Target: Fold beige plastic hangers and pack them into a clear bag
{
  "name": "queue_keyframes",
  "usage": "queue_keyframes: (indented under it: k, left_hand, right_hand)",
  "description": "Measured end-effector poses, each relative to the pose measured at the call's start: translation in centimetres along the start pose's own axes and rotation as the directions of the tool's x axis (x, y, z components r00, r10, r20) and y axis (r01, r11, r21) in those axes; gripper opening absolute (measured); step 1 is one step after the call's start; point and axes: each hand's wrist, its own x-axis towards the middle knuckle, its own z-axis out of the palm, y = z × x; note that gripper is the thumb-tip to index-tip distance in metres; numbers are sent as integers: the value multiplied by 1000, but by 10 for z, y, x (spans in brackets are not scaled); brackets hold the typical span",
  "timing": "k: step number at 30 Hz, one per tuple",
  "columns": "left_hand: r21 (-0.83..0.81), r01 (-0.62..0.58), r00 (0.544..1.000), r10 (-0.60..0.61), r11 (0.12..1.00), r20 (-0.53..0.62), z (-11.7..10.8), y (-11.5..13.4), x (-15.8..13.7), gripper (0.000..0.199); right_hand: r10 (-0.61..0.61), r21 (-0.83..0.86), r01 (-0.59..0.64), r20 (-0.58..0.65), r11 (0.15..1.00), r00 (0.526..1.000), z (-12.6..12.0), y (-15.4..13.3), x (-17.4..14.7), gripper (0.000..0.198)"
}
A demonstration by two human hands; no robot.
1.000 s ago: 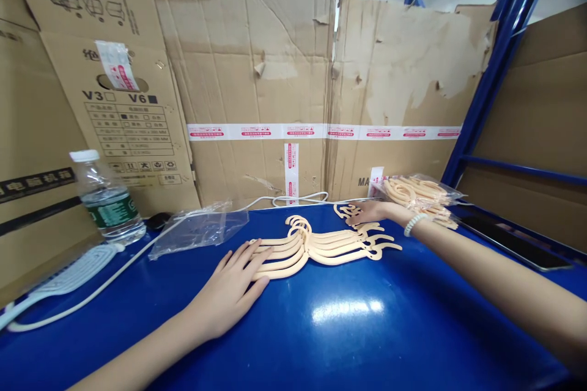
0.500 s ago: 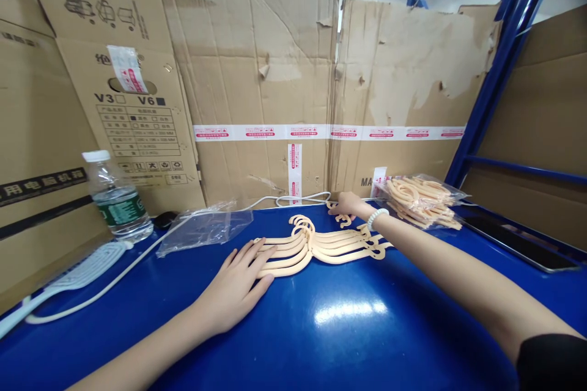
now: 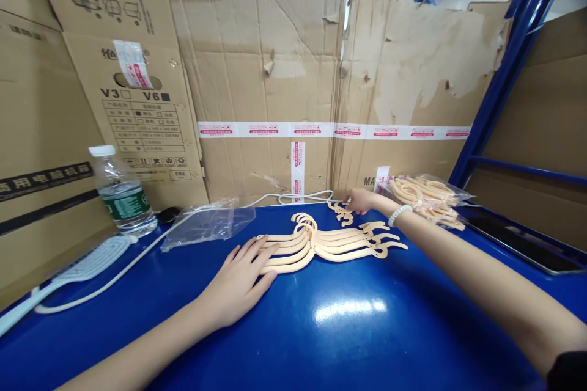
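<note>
Several peach-coloured clothes hangers (image 3: 293, 267) lie in an overlapping row on the blue table, their hooks pointing to the back. My left hand (image 3: 245, 278) rests on their left ends, fingers stretched out and spread a little. Farther back, my right hand (image 3: 362, 200) is at a small heap of peach hook-like pieces (image 3: 342, 215). Its fingers are curled together over the heap's right side, and whatever lies between the fingertips is hidden. The hangers' right ends carry curved arms that stick out to the right.
Bagged peach pieces (image 3: 424, 195) lie behind my right wrist, left of a dark flat device (image 3: 523, 244). On the left are a water bottle (image 3: 123, 201), a pale-blue hairbrush (image 3: 92, 263), a white cable (image 3: 92, 299) and a clear plastic bag (image 3: 211, 226). Cardboard (image 3: 257, 85) walls the back.
My right hand has shifted slightly to the right over the small pieces, uncovering more of them and the hangers' right ends. My left hand stays on the hangers. The view has shifted slightly.
</note>
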Motion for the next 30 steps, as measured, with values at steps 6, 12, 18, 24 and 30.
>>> queue_keyframes:
  k: [6,12,18,24,30]
  left_hand:
    - [-15,-31,997,30,999,-67,4,-3,1,45]
    - [-17,-9,1000,8,1000,-29,3,-2,0,46]
    - [-16,8,1000,-8,1000,-10,-2,2,0,47]
    - [-40,0,998,-3,999,-59,-1,3,0,45]
    - [-15,-21,996,20,1000,-90,0,2,-1,48]
  right_hand:
    - [-318,-149,307,-54,940,947,-2,4,-27,56]
    - [-411,-206,389,-77,898,908,9,-5,-24,54]
    - [-381,-219,340,-184,915,906,19,-6,2,30]
    - [-370,-161,340,-225,926,901,23,0,16,28]
    - [-375,-32,395,-392,918,840,18,4,3,18]
